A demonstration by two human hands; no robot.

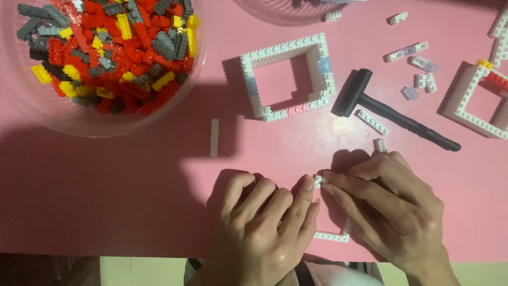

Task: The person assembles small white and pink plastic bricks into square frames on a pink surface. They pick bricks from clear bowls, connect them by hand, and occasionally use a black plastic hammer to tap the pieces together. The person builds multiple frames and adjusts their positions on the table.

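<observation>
Head view: left hand (262, 228) and right hand (389, 204) pinched together on a small white brick piece (318, 181) at the pink table's (132, 201) near edge, fingertips touching. White brick strip (332, 236) partly hidden beneath both hands. Black mallet (389, 111) just beyond, beside a square white brick frame (290, 77). Clear bowl (63, 119) of red, yellow, grey bricks far left.

A pink surface (132, 212) carries everything. At its upper left stands a clear round bowl (32, 108) filled with red, yellow and grey bricks (114, 50). Near the middle sits a square frame of white bricks (288, 77), and just right of it lies a black mallet (389, 108). A single white strip (214, 137) lies apart, left of the frame — loose pale pieces (418, 63) scatter toward the right, beside a second white frame (471, 106) at the edge.
</observation>
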